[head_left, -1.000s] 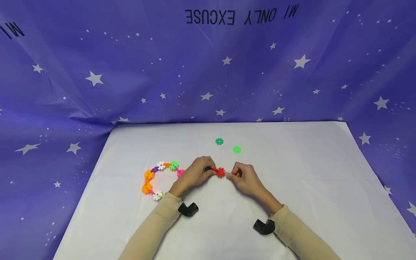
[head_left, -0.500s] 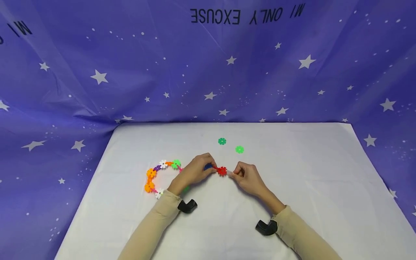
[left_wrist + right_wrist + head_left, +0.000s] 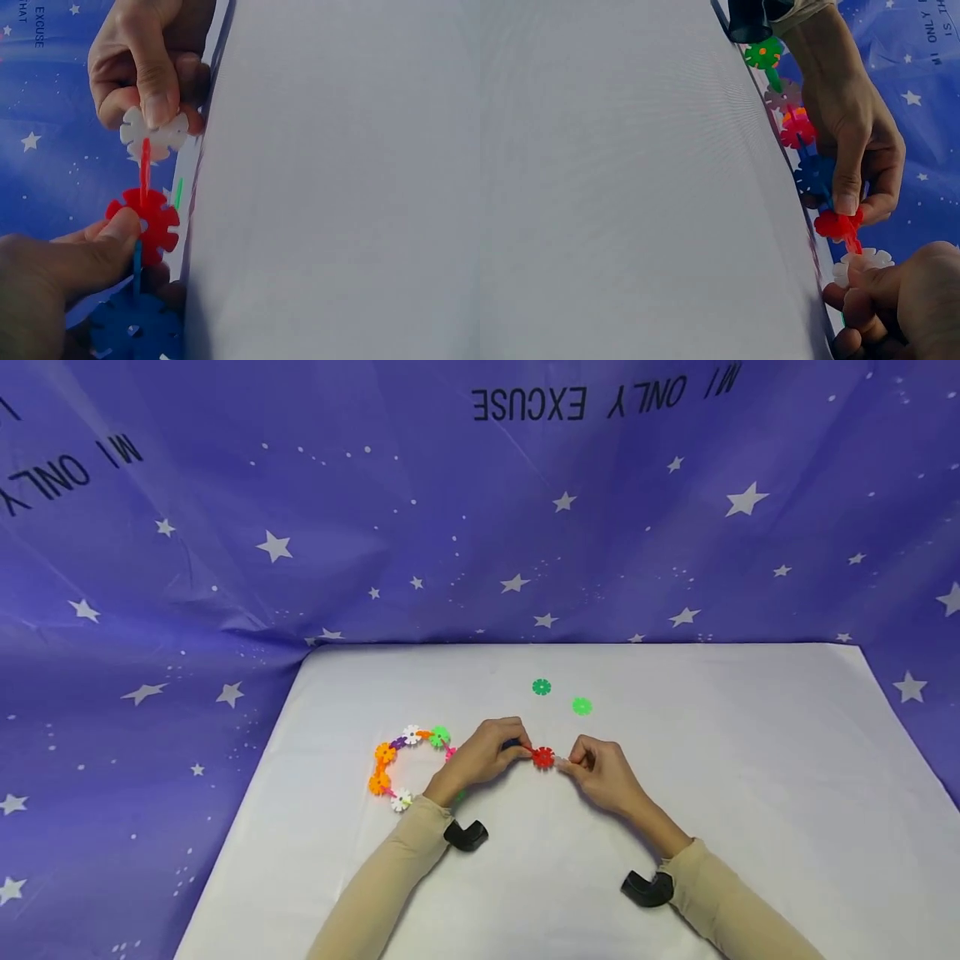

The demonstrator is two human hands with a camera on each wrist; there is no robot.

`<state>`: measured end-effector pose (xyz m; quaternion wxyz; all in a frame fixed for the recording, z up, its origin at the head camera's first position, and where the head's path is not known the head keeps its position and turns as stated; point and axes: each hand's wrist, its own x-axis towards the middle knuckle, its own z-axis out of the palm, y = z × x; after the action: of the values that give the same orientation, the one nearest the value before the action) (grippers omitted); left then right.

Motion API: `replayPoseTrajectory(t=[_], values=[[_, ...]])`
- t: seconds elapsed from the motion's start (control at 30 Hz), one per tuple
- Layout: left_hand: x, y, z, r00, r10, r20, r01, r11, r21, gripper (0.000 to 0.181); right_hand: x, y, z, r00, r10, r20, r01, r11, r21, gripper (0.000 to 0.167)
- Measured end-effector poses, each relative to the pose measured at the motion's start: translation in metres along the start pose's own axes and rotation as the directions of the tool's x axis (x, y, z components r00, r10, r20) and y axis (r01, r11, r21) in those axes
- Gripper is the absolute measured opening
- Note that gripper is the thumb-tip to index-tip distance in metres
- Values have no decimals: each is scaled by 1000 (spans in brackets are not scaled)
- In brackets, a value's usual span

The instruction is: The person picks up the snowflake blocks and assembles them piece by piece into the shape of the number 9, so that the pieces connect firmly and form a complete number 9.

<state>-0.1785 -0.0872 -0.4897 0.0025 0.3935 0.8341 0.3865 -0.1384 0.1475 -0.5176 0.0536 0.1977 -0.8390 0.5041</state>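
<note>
My left hand (image 3: 487, 755) pinches a red snowflake disc (image 3: 543, 757) between thumb and fingers, low over the white table. My right hand (image 3: 609, 775) pinches a white snowflake disc (image 3: 155, 133). Between these two, a red disc seen edge-on (image 3: 145, 172) links them in the left wrist view. A blue disc (image 3: 136, 326) joins the held red one below the left thumb. From there the chain runs on past the left hand, with pink (image 3: 799, 132) and green (image 3: 764, 53) discs. Its curved far part, with orange discs (image 3: 386, 753), lies left of that hand, partly hidden by it.
A dark green disc (image 3: 542, 687) and a light green disc (image 3: 582, 706) lie loose on the white tabletop (image 3: 750, 760), beyond the hands. Behind the table hangs a purple star-printed cloth (image 3: 480, 527). Black curved pieces (image 3: 467, 836) sit at both sleeve cuffs.
The head view has swung left, so everything appears farther right. Both hands keep their pinch on the discs, and the loose green discs stay put on the table.
</note>
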Motion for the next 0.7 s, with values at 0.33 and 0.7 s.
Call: replayPoseTrajectory(t=[0.33,0.7], values=[[1,4,4,993,-98,59,90,988,123,8,-8,-5,0,999,43,-26,-45,993,-104,24],[6,8,0,982,-153,108,115,947,300,22,27,12,-41,997,-53,59,66,967,-246,28]])
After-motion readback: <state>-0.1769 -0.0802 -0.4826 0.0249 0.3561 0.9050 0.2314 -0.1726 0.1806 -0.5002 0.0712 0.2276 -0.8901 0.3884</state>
